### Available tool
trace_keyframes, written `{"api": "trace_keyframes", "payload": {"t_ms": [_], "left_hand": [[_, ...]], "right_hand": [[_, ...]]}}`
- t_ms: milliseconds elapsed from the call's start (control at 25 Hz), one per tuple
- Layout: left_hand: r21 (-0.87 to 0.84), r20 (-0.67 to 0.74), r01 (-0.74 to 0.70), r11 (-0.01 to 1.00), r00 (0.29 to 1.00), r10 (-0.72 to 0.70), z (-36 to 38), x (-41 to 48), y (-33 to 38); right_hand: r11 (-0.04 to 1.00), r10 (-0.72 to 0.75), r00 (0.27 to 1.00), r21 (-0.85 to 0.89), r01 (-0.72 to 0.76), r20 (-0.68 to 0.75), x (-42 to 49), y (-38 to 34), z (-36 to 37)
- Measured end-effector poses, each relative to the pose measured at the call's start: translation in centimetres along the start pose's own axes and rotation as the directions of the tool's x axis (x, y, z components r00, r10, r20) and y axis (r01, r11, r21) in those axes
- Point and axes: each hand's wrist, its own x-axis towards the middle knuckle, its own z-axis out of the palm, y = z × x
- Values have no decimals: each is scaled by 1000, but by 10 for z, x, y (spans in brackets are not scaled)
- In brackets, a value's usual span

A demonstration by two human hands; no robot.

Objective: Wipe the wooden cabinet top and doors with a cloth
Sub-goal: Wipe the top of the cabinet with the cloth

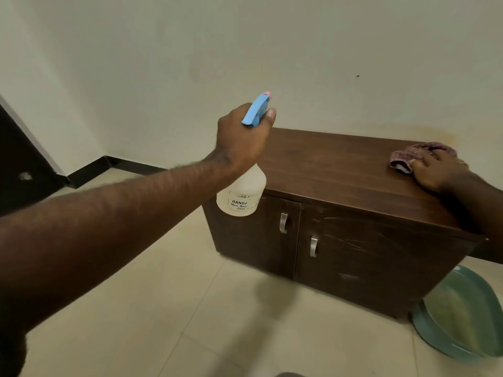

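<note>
A low dark wooden cabinet (340, 170) stands against the wall, with two doors (362, 257) and metal handles. My left hand (241, 140) holds a clear spray bottle (243, 193) with a blue trigger head, raised at the cabinet's left end, nozzle pointing over the top. My right hand (438, 172) presses a checked reddish cloth (413, 156) flat on the right part of the cabinet top. The cloth is partly hidden under my fingers.
A green plastic basin (462, 317) lies on the tiled floor by the cabinet's right front corner. A dark door (21, 164) and black skirting are at the left. Pale floor tiles stretch in front of the cabinet.
</note>
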Motion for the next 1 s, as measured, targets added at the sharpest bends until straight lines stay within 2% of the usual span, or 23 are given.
{"api": "trace_keyframes", "payload": {"t_ms": [160, 320, 480, 600, 720, 840, 1000], "left_hand": [[56, 80, 19, 998, 996, -24, -2, -6, -49], [92, 82, 44, 995, 995, -52, 1, -22, -86], [74, 81, 35, 997, 996, -41, -4, -38, -106], [27, 92, 18, 999, 996, -21, -15, -59, -123], [-36, 113, 100, 994, 989, -95, -28, -87, -149], [-22, 148, 169, 985, 975, -164, -31, -108, -173], [-8, 188, 151, 988, 971, -147, -22, -115, -195]], "right_hand": [[998, -26, 998, -60, 23, -58, -42, -12, 6], [955, -290, 957, -75, 288, -27, -87, -114, 19], [927, -374, 927, -44, 373, -14, -121, -221, 33], [909, -416, 908, -24, 415, -46, -143, -268, 43], [904, -425, 880, -50, 425, -211, -161, -288, 59], [926, -370, 835, -88, 367, -408, -168, -292, 73], [925, -361, 720, -126, 360, -593, -172, -310, 94]]}}
